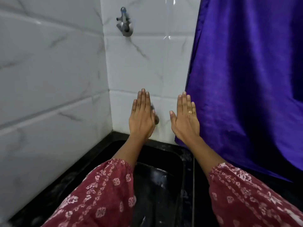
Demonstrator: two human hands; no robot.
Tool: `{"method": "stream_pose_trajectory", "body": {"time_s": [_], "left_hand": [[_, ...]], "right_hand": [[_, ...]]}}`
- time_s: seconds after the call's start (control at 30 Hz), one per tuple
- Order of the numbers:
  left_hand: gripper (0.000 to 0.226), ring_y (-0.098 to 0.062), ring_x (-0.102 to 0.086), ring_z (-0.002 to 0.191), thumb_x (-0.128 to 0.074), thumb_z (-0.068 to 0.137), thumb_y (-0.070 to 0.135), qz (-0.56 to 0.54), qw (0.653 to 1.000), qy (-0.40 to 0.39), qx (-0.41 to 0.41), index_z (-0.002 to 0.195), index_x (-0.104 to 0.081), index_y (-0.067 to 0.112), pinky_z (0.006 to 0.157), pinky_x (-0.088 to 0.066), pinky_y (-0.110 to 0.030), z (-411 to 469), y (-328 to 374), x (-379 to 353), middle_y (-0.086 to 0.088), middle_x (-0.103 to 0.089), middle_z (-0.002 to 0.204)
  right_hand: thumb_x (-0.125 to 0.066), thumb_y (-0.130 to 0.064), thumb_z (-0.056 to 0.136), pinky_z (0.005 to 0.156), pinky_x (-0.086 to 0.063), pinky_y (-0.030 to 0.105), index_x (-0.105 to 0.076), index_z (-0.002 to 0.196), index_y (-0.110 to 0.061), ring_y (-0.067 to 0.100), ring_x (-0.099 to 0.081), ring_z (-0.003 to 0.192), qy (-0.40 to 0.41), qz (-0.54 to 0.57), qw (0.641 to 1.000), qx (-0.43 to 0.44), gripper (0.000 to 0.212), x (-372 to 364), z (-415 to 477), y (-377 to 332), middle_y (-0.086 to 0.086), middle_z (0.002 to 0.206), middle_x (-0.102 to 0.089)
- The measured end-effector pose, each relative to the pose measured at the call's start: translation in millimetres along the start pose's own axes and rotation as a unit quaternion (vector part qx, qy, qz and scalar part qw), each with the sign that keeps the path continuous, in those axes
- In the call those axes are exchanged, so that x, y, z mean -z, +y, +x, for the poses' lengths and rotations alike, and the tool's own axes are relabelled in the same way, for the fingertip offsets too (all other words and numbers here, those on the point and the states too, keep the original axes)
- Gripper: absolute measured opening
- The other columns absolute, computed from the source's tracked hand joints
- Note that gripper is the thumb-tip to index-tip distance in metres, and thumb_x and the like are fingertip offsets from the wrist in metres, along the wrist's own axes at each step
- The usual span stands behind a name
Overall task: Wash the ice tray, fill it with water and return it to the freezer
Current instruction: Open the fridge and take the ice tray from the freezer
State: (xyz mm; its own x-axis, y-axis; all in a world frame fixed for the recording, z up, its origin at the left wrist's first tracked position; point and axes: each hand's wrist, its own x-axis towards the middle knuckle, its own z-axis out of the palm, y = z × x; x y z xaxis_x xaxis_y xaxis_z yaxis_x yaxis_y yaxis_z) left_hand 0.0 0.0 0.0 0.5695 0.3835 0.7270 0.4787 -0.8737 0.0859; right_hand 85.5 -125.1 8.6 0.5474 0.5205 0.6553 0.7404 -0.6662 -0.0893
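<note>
A: Head view, read left to right. White tiled wall. Left hand held out flat, back up, fingers straight and together, gripping nothing. A lower tap shows partly from behind it; whether they touch, cannot tell. A second tap sits high on the wall above. Right hand also flat, its fingers straight, a ring on one, holding nothing. Purple curtain hangs just beside it.

B: And below?

A: Black sink set in a dark counter, under both forearms. No water running that I can see.

B: Risks from here?

A: My judgement only. The high tap gives water a long fall, so a tray held low would likely splash onto the sleeves and the counter. The curtain reaches down to the counter by the right hand; it could get soaked or catch on a tray swung that way. A filled tray, tilted in carrying, would spill.

B: Ice tray relative to the fingers?

A: Not in view. Neither in a hand nor in the visible part of the sink. Washing looks not yet begun.
</note>
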Motion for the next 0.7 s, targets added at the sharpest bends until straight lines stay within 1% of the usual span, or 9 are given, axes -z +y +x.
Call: {"method": "stream_pose_trajectory", "body": {"time_s": [0.1,0.2,0.4,0.7], "left_hand": [[0.06,-0.016,0.023,0.138,-0.011,0.095,0.03,0.033,0.999,-0.021,0.022,0.142,0.018,0.005,0.112,0.018,-0.03,-26.8,-5.0,5.7,-0.011,0.017,0.155],[0.061,-0.014,0.023,0.138,-0.018,0.098,0.029,0.045,0.997,-0.042,0.051,0.143,0.016,0.005,0.113,0.016,-0.03,-65.7,-12.9,9.9,-0.01,0.014,0.156],[0.06,-0.017,0.011,0.144,-0.024,0.099,0.027,0.058,0.99,-0.069,0.105,0.146,0.007,0.005,0.114,0.014,-0.028,-128.2,-26.4,30.5,-0.01,0.008,0.157],[0.061,-0.017,0.014,0.143,-0.022,0.099,0.028,0.106,0.97,-0.112,0.189,0.146,0.01,0.006,0.114,0.014,-0.029,-228.0,-61.4,65.2,-0.01,0.011,0.156]], "right_hand": [[-0.021,-0.035,0.098,0.114,0.015,0.029,0.01,0.145,-0.007,0.019,0.015,0.143,-0.028,0.02,0.999,0.024,0.063,-5.3,-17.7,-6.8,0.01,0.156,0.014],[-0.022,-0.034,0.099,0.114,0.014,0.029,0.009,0.146,-0.009,0.017,0.014,0.144,-0.058,0.057,0.995,0.057,0.062,-16.5,-46.7,-21.3,0.008,0.156,0.013],[-0.024,-0.034,0.098,0.114,0.013,0.029,0.006,0.146,-0.007,0.019,0.012,0.144,-0.101,0.096,0.986,0.095,0.063,-23.5,-94.2,-53.7,0.01,0.156,0.011],[-0.023,-0.036,0.099,0.114,0.012,0.031,0.003,0.146,-0.006,0.02,0.011,0.144,-0.168,0.136,0.961,0.173,0.062,-27.5,-170.6,-111.4,0.011,0.156,0.009]]}}
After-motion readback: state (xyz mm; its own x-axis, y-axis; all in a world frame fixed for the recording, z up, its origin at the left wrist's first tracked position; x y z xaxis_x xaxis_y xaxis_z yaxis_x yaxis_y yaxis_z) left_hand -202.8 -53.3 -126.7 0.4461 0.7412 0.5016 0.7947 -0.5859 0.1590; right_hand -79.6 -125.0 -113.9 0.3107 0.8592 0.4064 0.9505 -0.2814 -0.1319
